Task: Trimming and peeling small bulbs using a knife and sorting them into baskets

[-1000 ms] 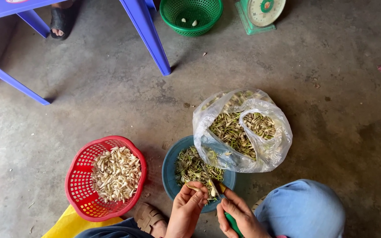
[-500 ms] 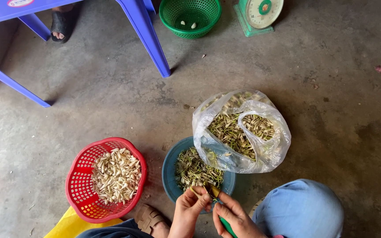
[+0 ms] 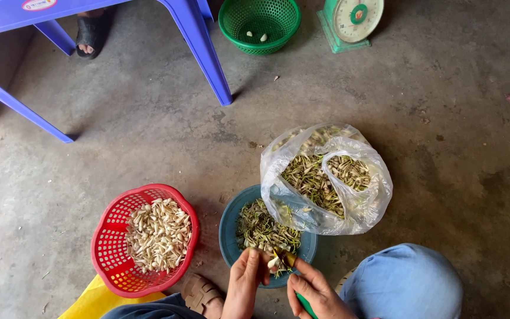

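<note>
My left hand (image 3: 244,282) pinches a small pale clove-like piece (image 3: 273,262) over the near rim of the blue bowl (image 3: 229,227), which holds green-brown husks. My right hand (image 3: 314,290) grips a small knife with a green handle (image 3: 306,305), its blade touching the piece. Both hands meet at the bowl's near edge. A clear plastic bag (image 3: 326,180) of unpeeled pieces leans on the bowl's far right side. A red basket (image 3: 108,248) with several peeled white pieces sits to the left.
A blue plastic table (image 3: 199,56) stands at the back left, with a person's sandalled foot (image 3: 90,35) under it. A green basket (image 3: 259,23) and a green scale (image 3: 349,22) sit at the back. My knee in blue cloth (image 3: 405,283) is at the right; my sandalled foot (image 3: 199,293) is near.
My hands stay together at the bowl's near edge, shifting only slightly as the knife works on the piece. The view drifted a little.
</note>
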